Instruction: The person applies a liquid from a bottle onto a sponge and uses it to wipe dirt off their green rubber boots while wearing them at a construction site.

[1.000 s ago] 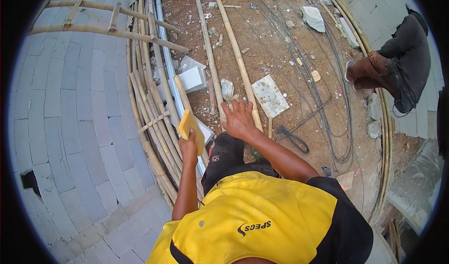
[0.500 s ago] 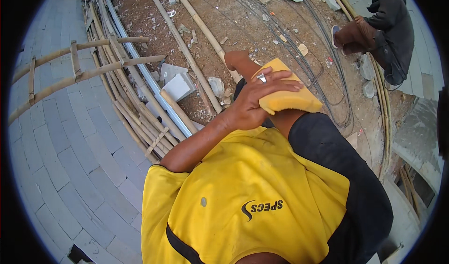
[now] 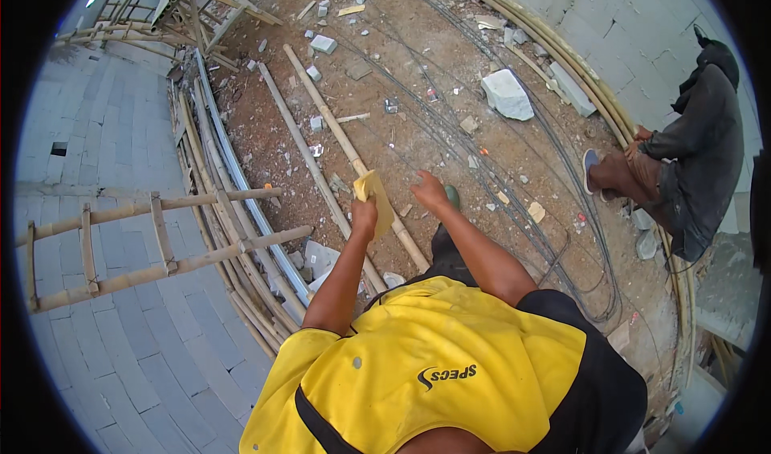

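A yellow sponge slab (image 3: 384, 210) is gripped along its left side by my left hand (image 3: 365, 216), out in front of my body. It is held above the bamboo poles on the ground. To its right, my right hand (image 3: 431, 191) reaches forward with loosely bent fingers, apart from the sponge. Nothing shows in that hand, though its palm side is partly hidden.
A bamboo ladder (image 3: 185, 267) juts in from the left by a grey block wall (image 3: 161, 325). Bamboo poles (image 3: 345, 137), black cables (image 3: 474, 165) and a white stone block (image 3: 507, 95) lie on the dirt. At right, a person in dark clothes (image 3: 699, 149) bends near long bamboo.
My left hand has taken the sponge off my right forearm and moved it forward and left. Both arms are now stretched out, apart. The view has tilted up, showing more ground ahead.
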{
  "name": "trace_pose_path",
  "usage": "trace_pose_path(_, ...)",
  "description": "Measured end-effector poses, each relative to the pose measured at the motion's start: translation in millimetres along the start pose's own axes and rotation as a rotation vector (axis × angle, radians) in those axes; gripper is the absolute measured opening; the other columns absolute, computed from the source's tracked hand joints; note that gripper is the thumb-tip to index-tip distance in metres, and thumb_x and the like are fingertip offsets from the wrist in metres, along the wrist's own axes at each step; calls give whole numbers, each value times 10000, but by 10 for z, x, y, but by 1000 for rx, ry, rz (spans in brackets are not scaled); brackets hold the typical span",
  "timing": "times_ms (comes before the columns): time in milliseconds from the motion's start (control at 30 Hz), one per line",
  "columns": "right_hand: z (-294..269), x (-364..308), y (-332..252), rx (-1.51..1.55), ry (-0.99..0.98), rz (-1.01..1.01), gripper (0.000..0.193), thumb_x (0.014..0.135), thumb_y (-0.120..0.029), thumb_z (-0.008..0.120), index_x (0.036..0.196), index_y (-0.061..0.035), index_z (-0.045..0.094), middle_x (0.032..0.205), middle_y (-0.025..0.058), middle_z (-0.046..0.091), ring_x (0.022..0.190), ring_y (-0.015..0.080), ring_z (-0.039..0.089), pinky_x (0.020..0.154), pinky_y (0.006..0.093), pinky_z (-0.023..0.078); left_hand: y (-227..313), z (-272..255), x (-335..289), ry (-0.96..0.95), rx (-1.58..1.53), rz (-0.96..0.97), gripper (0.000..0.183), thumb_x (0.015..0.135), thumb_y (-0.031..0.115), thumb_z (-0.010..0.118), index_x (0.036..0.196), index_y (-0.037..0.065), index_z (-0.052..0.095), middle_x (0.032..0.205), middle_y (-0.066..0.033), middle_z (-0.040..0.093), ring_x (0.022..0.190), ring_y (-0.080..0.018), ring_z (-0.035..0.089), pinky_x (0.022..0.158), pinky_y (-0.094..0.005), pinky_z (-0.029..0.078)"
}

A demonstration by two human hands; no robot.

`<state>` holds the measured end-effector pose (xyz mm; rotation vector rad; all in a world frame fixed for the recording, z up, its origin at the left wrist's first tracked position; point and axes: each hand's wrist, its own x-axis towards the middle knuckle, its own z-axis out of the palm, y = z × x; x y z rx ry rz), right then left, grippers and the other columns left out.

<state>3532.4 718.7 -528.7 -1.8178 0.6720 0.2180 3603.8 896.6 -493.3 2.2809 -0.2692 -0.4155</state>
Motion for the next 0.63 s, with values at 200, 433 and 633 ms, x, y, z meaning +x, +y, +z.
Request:
trace_pose_path(200, -758, 211, -1341, 67, -176, -508, 1002, 730, -482, 764, 1518, -164, 232, 1546, 279, 124, 1439, 434, 123, 1153, 488, 204, 1233, -282, 843, -474, -1090, -423, 513, 965, 499, 479, 1318, 127, 490, 1239, -88, 582, 1100, -265, 586, 922, -432, 467)
trace_pose_path(433, -1559, 1594, -2142, 221, -424, -622, 586, 823, -246, 730, 1347, -93, 517, 1376, 187, 489, 1274, 322, 477, 1065, 393, 376, 1812, -956, 1790, -873, -1361, -160, 809, 898, 688, 398, 1448, 97, 345, 1493, -97, 376, 1337, -258, 418, 1056, -447, 369)
trace_pose_path(633, -2245, 3244, -2097, -194, -452, -91, 501, 886, -168, 660, 1362, -114, 513, 1376, 183, 516, 1270, 279, 512, 1050, 329, 398, 1148, -1444, 2930, -548, 269, -308, 920, 828, 699, 531, 1493, 109, 291, 1531, -131, 320, 1375, -388, 348, 1123, -468, 288)
